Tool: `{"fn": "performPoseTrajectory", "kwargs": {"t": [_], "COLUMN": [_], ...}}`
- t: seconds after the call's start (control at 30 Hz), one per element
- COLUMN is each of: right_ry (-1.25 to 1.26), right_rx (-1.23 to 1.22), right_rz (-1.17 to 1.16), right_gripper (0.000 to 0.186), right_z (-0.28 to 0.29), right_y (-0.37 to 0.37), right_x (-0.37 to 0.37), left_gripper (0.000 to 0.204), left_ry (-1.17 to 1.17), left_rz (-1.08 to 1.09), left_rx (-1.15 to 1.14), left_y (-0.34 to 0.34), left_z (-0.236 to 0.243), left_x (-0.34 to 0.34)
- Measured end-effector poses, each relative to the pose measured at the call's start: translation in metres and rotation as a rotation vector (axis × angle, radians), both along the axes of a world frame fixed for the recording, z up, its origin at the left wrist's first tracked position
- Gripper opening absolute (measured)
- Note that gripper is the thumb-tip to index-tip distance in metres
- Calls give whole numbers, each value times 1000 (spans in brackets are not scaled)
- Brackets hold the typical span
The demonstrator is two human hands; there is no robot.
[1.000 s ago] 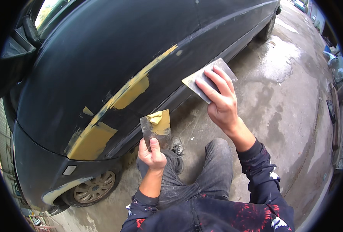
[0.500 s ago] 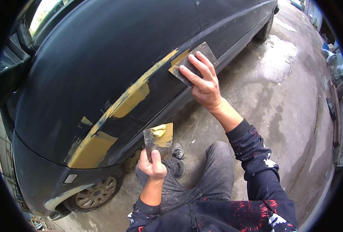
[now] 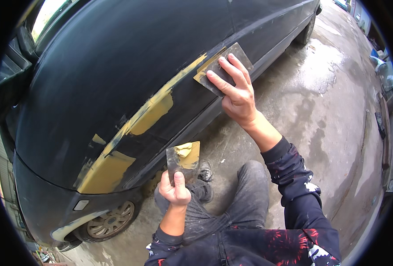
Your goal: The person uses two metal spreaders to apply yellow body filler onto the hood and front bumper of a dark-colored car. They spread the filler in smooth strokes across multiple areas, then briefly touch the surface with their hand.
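My right hand (image 3: 239, 97) has its fingers spread over the back of a thin dark grey putty spreader (image 3: 209, 84), pressing it against the side of the black car door (image 3: 161, 48). Yellow-tan putty shows along the spreader's upper left edge. Lower down, my left hand (image 3: 175, 191) pinches a second grey spreader (image 3: 174, 163) with the thumb on top. A lump of yellow putty (image 3: 184, 150) sits on its upper part. On the door, a long putty streak (image 3: 150, 111) and a wider putty patch (image 3: 108, 173) follow the crease toward the front wheel.
The front wheel (image 3: 111, 220) is at the lower left, beside a fender with a pale sanded arch. My bent legs (image 3: 247, 195) and a shoe (image 3: 205, 170) are below my hands. Wet concrete floor (image 3: 303, 115) stretches right, with assorted items along the far right edge.
My right hand and its spreader have shifted slightly up and to the right along the door, and more putty shows along the spreader's upper edge. My left hand has barely moved.
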State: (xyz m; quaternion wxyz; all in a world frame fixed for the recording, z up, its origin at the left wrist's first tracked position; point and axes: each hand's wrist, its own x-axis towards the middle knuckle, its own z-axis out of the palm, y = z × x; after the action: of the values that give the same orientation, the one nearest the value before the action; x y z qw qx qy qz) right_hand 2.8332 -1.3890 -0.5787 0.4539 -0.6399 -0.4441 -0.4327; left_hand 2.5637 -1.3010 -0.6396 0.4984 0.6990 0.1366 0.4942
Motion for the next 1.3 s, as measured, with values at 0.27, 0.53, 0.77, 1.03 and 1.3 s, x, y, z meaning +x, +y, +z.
{"fn": "performPoseTrajectory", "kwargs": {"t": [0.27,0.53,0.77,1.03,1.3], "right_ry": [2,23,76,8,105], "right_rx": [-67,32,-116,11,-35], "right_rz": [-36,-18,-34,-12,27], "right_gripper": [64,64,63,65,66], "right_z": [3,7,2,15,-13], "right_y": [-19,4,-16,3,-5], "right_x": [-8,-5,-18,-8,-18], "left_gripper": [21,20,20,20,21], "left_ry": [14,38,52,60,68], "left_rz": [-70,-37,-81,-61,-72], "left_rx": [-74,-36,-63,-38,-66], "left_y": [-4,-3,-3,-3,-1], "left_z": [0,0,2,-1,-1], "left_x": [1,-2,2,-1,0]}}
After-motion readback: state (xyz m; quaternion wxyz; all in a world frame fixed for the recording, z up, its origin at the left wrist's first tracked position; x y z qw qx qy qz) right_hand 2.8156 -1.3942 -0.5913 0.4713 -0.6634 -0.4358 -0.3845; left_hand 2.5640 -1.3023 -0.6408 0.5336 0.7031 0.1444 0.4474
